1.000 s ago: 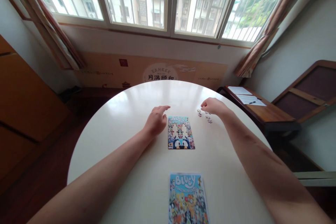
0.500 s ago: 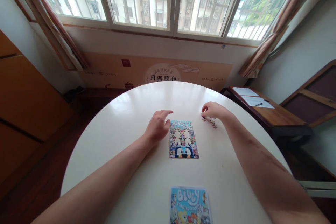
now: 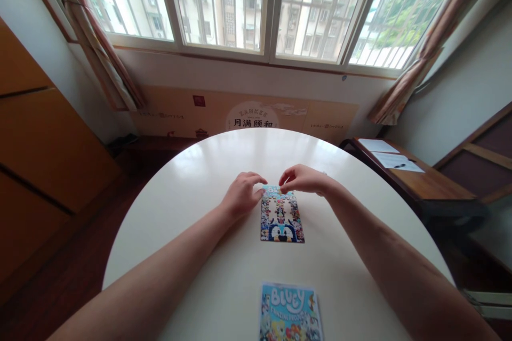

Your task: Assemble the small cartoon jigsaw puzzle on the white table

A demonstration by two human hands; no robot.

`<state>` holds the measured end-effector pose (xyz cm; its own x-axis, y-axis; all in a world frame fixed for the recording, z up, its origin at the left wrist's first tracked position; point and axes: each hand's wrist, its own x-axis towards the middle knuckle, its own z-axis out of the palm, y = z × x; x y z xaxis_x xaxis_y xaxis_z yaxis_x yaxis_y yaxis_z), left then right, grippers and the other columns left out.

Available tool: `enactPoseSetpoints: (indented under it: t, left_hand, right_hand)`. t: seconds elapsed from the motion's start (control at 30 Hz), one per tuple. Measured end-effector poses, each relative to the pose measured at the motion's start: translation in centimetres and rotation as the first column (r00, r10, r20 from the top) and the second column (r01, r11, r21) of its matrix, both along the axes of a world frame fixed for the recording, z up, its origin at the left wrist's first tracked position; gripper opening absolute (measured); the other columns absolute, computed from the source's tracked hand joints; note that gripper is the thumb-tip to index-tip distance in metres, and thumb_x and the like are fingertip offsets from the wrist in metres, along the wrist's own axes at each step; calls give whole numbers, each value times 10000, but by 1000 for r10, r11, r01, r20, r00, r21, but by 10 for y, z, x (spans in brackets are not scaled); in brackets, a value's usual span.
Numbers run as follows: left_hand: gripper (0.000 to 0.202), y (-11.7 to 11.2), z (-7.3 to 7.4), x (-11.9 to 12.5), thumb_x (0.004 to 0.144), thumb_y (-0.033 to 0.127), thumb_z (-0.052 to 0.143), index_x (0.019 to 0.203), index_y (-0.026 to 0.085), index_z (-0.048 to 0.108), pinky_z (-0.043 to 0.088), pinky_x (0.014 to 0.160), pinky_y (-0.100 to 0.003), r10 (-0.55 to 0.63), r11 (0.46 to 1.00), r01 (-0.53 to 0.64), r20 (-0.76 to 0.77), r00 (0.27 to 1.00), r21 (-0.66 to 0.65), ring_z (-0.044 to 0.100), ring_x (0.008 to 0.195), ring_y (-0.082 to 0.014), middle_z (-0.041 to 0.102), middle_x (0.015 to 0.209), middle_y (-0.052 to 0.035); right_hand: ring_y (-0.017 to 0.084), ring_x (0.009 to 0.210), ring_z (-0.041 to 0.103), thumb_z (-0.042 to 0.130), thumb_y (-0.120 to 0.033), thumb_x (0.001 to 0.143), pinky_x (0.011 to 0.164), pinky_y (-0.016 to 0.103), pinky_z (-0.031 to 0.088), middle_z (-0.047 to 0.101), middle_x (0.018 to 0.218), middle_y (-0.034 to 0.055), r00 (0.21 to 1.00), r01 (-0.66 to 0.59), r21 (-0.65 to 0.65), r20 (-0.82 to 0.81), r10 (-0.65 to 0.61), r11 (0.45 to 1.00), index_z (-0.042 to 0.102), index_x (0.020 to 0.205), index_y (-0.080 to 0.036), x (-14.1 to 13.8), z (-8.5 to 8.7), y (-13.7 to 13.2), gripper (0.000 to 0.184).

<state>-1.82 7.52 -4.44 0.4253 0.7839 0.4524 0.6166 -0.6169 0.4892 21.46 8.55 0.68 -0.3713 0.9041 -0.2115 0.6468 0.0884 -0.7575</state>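
A jigsaw puzzle (image 3: 282,232) lies on the round white table (image 3: 192,287), with a blue dog face at its near end and pale gaps in its middle. My left hand (image 3: 245,192) rests at its upper left edge, fingers stretched and thumb apart, holding nothing. Over the puzzle's top edge, my right hand (image 3: 302,178) pinches a small puzzle piece (image 3: 281,190), mostly covered by the fingertips. The loose pieces to the right are nearly all hidden behind my right hand and wrist.
Nearer to me on the table lies a blue "Bluey" picture sheet (image 3: 290,311). A wooden side table (image 3: 436,184) with papers (image 3: 394,161) and a pen stands at the right. Beyond the table are a printed cardboard panel (image 3: 160,104) and barred windows.
My right hand has moved left from the loose pieces to the top of the puzzle, carrying a puzzle piece. My left hand stays at the puzzle's left edge. The view has shifted slightly.
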Motion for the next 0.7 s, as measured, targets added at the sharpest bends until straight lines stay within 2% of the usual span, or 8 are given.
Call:
enactPoseSetpoints:
  t: [0.17,0.47,0.7]
  left_hand:
    - [164,-1,-1,0,821,206,691,972,232,750,486,1007,-455,8,1000,-8,-20,1000,-12,615,1073,-269,722,1079,-55]
    - [178,0,-5,0,802,234,688,958,238,773,483,1019,-471,18,1000,-18,-59,998,7,600,1108,-295,713,1105,-66]
    - [202,1,-6,1,799,232,671,973,240,772,483,1016,-465,17,1000,-16,-78,997,4,608,1096,-288,713,1110,-56]
  right_hand:
    - [171,759,674,747,-203,655,665,246,493,752,767,27,999,-24,-30,-44,23,999,755,796,-181,-23,-10,-10,143]
    - [162,695,653,720,-199,673,584,227,478,724,726,23,1000,6,4,-19,-6,1000,716,781,-173,-28,-22,-10,111]
    - [166,693,659,714,-200,693,588,231,484,724,743,27,998,0,36,57,-2,999,700,818,-170,-32,-21,-11,129]
